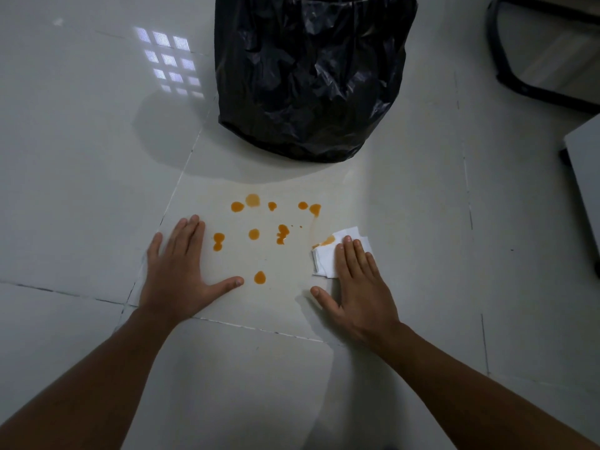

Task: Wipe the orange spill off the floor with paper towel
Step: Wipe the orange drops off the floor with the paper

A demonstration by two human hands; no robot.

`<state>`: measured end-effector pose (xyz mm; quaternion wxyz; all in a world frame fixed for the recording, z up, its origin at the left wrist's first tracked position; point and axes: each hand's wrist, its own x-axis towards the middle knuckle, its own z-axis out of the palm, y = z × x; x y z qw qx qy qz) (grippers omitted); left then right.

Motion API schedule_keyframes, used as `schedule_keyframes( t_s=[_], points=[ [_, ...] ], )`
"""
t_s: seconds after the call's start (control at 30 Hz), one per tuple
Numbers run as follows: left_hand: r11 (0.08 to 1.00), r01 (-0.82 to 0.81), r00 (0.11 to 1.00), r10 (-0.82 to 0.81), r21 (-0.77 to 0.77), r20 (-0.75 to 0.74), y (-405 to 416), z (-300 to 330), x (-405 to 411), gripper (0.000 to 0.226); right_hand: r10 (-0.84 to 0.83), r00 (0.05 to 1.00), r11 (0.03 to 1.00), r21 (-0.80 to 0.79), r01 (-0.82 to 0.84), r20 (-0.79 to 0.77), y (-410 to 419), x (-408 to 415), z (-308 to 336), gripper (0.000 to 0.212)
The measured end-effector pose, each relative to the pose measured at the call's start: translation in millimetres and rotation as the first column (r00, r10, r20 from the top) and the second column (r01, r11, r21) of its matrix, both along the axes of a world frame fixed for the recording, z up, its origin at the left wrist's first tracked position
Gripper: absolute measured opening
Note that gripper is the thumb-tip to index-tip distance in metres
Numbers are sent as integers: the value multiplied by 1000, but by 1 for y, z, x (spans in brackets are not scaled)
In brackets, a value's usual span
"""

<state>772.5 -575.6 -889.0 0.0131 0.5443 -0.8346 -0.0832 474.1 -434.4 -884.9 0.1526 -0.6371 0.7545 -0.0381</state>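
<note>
Several orange drops of the spill (254, 234) dot a pale floor tile between my hands. A folded white paper towel (328, 254) lies at the spill's right edge, its upper left corner stained orange. My right hand (357, 287) presses flat on the towel with straight fingers. A faint orange smear curves up from the towel toward the far drops. My left hand (180, 271) rests flat on the floor left of the spill, fingers spread, thumb pointing at the nearest drop.
A bin lined with a black plastic bag (311, 76) stands just beyond the spill. Dark furniture legs (535, 89) and a grey panel (584, 177) sit at the far right. Glossy white tiles (81, 190) stretch to the left.
</note>
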Motion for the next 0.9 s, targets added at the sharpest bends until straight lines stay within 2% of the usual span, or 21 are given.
schedule_keyframes(
  t_s=[0.33,0.7,0.9],
  points=[
    [1000,4,1000,-4,-8,13,0,-1,-1,128,118,993,991,59,-118,-8,-12,-9,5,107],
    [1000,8,1000,-9,8,13,1,1,1,129,193,980,972,131,-197,49,-37,-26,17,98],
    [1000,2,1000,-2,5,7,1,2,0,130,-77,995,992,101,70,67,-21,10,12,108]
  ],
)
